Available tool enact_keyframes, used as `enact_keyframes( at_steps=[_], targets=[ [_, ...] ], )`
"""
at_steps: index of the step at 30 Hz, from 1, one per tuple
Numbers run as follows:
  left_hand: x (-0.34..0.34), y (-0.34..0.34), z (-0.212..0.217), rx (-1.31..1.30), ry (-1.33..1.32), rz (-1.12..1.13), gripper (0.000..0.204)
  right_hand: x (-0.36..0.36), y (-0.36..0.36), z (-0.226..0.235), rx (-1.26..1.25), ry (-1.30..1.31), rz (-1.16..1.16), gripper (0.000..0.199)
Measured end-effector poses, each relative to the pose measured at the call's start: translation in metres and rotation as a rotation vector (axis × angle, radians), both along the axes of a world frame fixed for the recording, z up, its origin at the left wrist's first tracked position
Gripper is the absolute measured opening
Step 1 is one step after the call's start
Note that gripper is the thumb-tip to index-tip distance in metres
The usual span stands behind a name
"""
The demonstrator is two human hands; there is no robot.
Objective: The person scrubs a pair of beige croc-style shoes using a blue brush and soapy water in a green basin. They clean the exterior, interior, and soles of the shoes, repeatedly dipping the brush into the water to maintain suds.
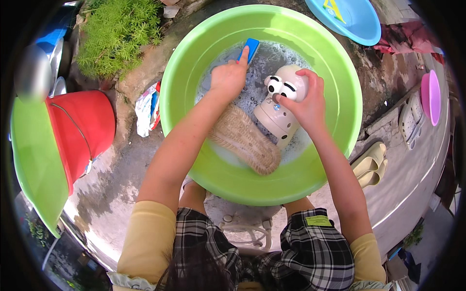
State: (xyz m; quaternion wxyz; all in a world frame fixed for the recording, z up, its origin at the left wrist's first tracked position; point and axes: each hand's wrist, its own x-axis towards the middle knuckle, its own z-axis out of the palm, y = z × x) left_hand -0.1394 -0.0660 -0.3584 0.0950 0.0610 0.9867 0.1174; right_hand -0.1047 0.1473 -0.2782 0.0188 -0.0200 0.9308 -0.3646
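Observation:
Across my knees is a big lime-green basin point(340, 136) holding sudsy grey water. My left hand point(228, 80) is closed round a blue scrub brush point(251, 48), its index finger laid along the back, over the far left of the water. With thumb and fingers, my right hand point(309, 102) grips the toe end of a beige clog point(272, 115) decorated with big cartoon eyes; this clog lies top side up. A second beige clog point(247, 140) leans sole up in the near part of the basin, partly under my left forearm. The brush's bristles are hidden.
On the left stand a red bucket point(92, 140) and a green tub point(36, 160), with a plastic packet point(147, 109) beside the basin. A blue basin point(357, 24) touches the far right. Beige slippers point(371, 165), a pale clog point(411, 121) and a pink basin point(430, 97) are on the right.

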Motion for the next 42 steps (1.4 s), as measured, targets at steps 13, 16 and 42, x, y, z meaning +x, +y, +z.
enact_keyframes(
  at_steps=[13,16,42],
  targets=[
    [0.068,0.066,0.061,0.618,-0.240,0.074,0.051,0.010,0.023,-0.024,-0.019,-0.172,-0.051,0.082],
    [0.040,0.048,0.018,0.376,-0.227,0.091,0.052,0.020,0.006,-0.011,-0.094,-0.146,-0.001,0.081],
    [0.009,-0.001,0.004,0.220,0.101,0.135,0.042,0.018,0.029,-0.016,-0.569,-0.388,0.002,0.093]
  ],
)
